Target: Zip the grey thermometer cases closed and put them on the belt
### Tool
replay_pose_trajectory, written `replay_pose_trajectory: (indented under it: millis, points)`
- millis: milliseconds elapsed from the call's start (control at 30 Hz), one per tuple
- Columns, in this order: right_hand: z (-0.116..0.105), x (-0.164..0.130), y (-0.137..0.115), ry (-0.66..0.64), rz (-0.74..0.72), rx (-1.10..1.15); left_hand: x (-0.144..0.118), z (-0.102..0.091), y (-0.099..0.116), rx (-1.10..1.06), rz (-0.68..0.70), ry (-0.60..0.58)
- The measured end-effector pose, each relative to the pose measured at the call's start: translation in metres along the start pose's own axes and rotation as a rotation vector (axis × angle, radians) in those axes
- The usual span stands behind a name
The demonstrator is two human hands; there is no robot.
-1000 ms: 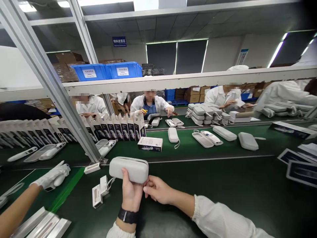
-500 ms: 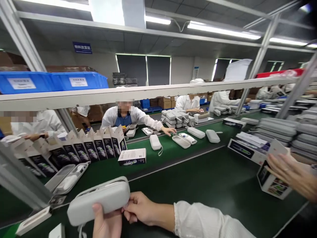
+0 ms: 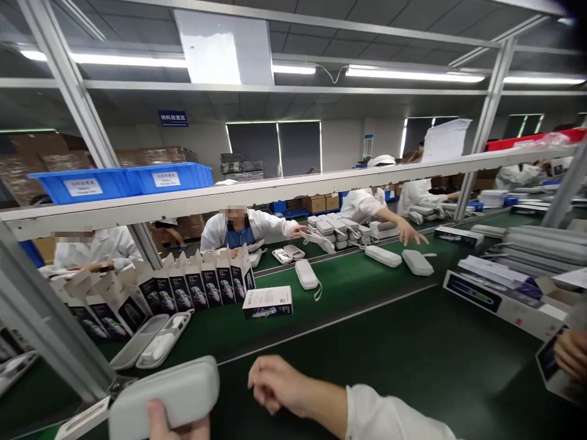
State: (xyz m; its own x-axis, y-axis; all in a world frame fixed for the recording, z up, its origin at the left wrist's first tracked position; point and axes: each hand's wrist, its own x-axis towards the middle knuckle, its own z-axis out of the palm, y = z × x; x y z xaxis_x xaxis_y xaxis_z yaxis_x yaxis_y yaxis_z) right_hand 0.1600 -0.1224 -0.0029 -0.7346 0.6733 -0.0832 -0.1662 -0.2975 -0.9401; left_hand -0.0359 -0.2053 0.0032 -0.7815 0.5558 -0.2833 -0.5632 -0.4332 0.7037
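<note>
A light grey zip case [image 3: 172, 394] is gripped by my left hand [image 3: 178, 429] at the bottom left, thumb on its front and the other fingers underneath. Its lid looks shut along the top edge. My right hand [image 3: 280, 386] hovers to the right of the case, apart from it, with fingers curled in and nothing visible in them. Beyond the held case, an open grey case [image 3: 166, 342] with a white device inside lies on the green belt [image 3: 367, 348]. A narrow white tray [image 3: 85, 420] lies at the lower left, partly hidden by the held case.
Printed boxes [image 3: 197, 287] stand in a row at left, with a flat box [image 3: 268, 302] beside them. Grey cases [image 3: 306, 275] lie across the belt; others are stacked at right [image 3: 545, 244]. Co-workers reach from the far side. Another person's hand [image 3: 571, 354] holds a box at right.
My right hand has come off the case's end and moved right. The gap at the case's lid no longer shows. Across the belt, a co-worker has lifted an open case; another now reaches in.
</note>
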Motion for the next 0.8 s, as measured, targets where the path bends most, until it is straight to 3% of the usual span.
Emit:
replay_pose_trajectory:
  millis: [133,267,467,567,700,800]
  points:
    - [0.024,-0.003,0.038,-0.147,0.017,-0.026,-0.031,0.006,-0.027,0.016,-0.182,-0.21]
    - [0.03,-0.008,0.042,-0.165,0.015,0.089,-0.052,-0.001,-0.035,0.097,-0.324,-0.368]
    - [0.025,-0.003,0.04,-0.239,0.029,0.209,-0.055,0.008,-0.024,0.01,-0.319,-0.325]
    - [0.026,0.0,0.047,-0.22,0.055,0.274,-0.048,0.01,-0.022,-0.069,-0.304,-0.282]
    - [0.028,0.0,0.049,-0.128,-0.003,0.213,-0.041,0.009,-0.022,-0.07,-0.25,-0.333]
    - [0.029,-0.004,0.04,-0.128,-0.017,0.259,-0.045,0.014,-0.02,-0.068,-0.144,-0.255]
